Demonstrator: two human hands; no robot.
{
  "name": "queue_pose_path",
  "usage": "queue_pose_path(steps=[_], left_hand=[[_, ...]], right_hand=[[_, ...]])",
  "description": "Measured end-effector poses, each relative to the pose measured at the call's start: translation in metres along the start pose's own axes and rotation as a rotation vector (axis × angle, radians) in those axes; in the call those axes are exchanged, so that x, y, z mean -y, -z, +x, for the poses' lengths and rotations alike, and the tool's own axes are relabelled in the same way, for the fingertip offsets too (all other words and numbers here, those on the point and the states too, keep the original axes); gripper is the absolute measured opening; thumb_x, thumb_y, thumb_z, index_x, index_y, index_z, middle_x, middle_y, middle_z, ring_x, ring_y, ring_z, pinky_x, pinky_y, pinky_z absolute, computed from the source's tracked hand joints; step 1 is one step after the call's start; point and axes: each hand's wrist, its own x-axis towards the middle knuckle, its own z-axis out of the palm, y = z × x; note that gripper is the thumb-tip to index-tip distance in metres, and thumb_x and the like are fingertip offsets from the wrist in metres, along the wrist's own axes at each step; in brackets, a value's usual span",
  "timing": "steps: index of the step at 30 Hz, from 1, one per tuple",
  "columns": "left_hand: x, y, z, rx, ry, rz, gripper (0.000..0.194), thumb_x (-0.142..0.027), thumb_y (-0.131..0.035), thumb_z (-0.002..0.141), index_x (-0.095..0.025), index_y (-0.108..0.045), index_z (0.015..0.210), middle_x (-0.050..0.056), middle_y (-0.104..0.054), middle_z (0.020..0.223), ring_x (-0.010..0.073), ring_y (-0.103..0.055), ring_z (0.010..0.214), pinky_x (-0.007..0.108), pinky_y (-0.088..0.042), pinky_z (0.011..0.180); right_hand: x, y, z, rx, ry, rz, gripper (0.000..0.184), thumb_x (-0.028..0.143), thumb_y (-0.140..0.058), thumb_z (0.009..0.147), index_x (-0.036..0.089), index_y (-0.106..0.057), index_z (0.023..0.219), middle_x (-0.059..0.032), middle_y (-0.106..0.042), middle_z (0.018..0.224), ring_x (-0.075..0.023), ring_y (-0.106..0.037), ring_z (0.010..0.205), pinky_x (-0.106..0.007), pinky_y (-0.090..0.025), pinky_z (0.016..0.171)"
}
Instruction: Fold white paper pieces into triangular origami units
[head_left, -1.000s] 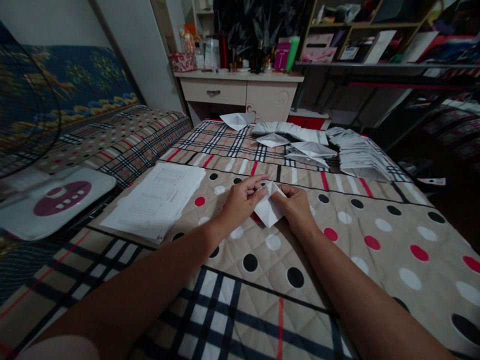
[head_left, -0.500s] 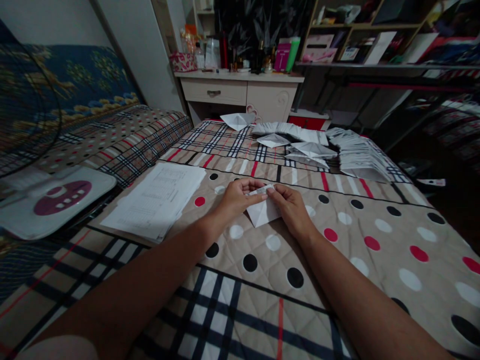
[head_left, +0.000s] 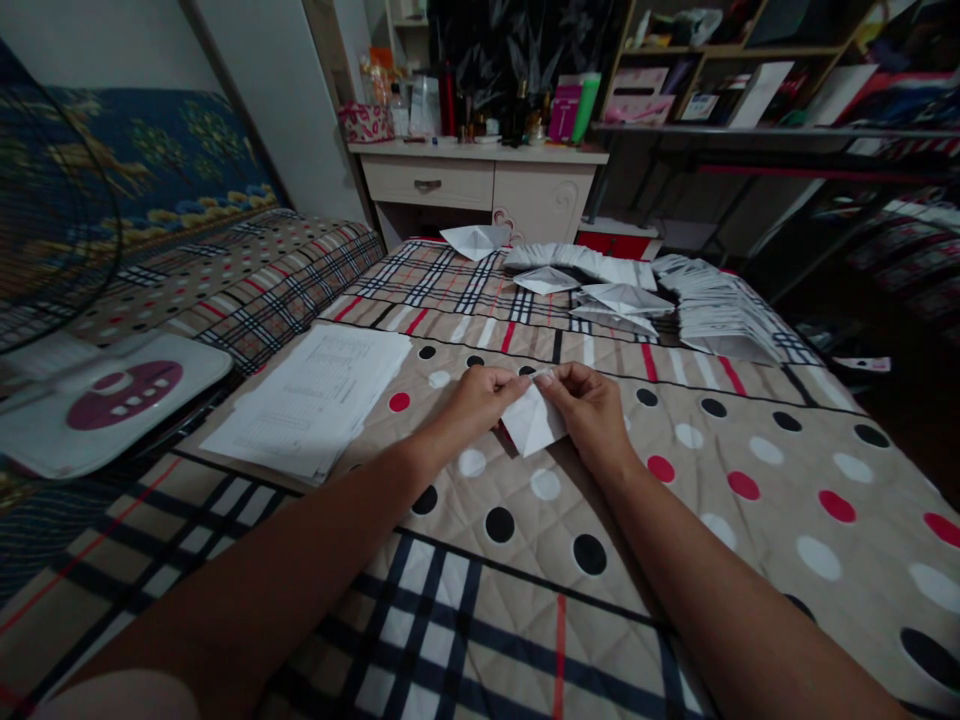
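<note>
A small folded sheet of white paper (head_left: 531,420) is pinched between my two hands, over the dotted part of the bedspread. My left hand (head_left: 486,395) grips its upper left edge with thumb and fingers. On the upper right edge my right hand (head_left: 589,400) pinches it, thumb on top. The two thumbs almost meet at the paper's top. A crease runs down the paper toward its lower point. To the left lies a stack of printed sheets (head_left: 315,390).
Folded paper boats (head_left: 622,300) lie at the far side of the bed, beside long rows of folded papers (head_left: 720,310). A white dressing table (head_left: 480,180) stands behind. At the left are a white box-like object with a purple label (head_left: 150,400) and a fan (head_left: 60,200).
My left fingers have closed in from being spread over the paper to a pinch at its top edge. The paper's folded front now shows more.
</note>
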Motion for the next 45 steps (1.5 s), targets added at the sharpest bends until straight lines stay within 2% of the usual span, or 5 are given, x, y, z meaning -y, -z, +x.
queue_pose_path(steps=[9,16,26,38,45], left_hand=[[-0.003,-0.004,0.001,0.027,0.043,-0.121,0.025,-0.030,-0.071,0.073,-0.012,-0.066,0.090,0.002,-0.066,0.070,0.0106,-0.057,0.057,0.020,-0.040,0.052],[-0.004,-0.002,0.002,-0.049,-0.029,-0.089,0.018,-0.028,-0.068,0.075,-0.012,-0.065,0.070,0.001,-0.063,0.065,0.0097,-0.056,0.057,0.020,-0.039,0.053],[0.007,0.003,0.010,-0.195,-0.087,-0.241,0.034,-0.013,-0.070,0.071,-0.012,-0.062,0.105,0.002,-0.068,0.078,0.0113,-0.064,0.068,0.022,-0.051,0.065],[0.006,0.008,0.008,-0.232,-0.269,0.278,0.040,-0.001,-0.074,0.062,-0.018,-0.067,0.098,0.006,-0.064,0.108,0.0154,-0.062,0.091,0.023,-0.051,0.066],[0.010,0.010,0.010,-0.162,-0.349,0.366,0.020,0.000,-0.072,0.065,-0.017,-0.069,0.074,0.004,-0.065,0.098,0.0148,-0.063,0.090,0.027,-0.052,0.074]], right_hand=[[0.001,0.001,0.000,0.025,-0.021,-0.113,0.044,0.058,-0.065,0.077,0.019,-0.054,0.060,0.0031,-0.048,0.050,-0.0090,-0.038,0.044,-0.023,-0.026,0.039],[0.001,0.000,0.000,0.041,-0.022,-0.103,0.046,0.061,-0.062,0.079,0.020,-0.054,0.060,0.0027,-0.048,0.052,-0.0094,-0.038,0.045,-0.024,-0.028,0.042],[-0.001,0.002,0.004,0.009,0.067,-0.079,0.032,0.023,-0.075,0.064,0.019,-0.066,0.094,-0.0039,-0.069,0.092,-0.0167,-0.060,0.076,-0.029,-0.046,0.068],[-0.006,0.008,0.009,-0.021,0.092,-0.173,0.010,0.017,-0.062,0.059,0.019,-0.064,0.068,-0.0080,-0.066,0.103,-0.0226,-0.061,0.094,-0.034,-0.047,0.080],[-0.002,0.014,0.011,0.078,0.144,-0.303,0.010,0.013,-0.055,0.058,0.019,-0.064,0.060,-0.0078,-0.065,0.101,-0.0228,-0.060,0.098,-0.037,-0.046,0.087]])
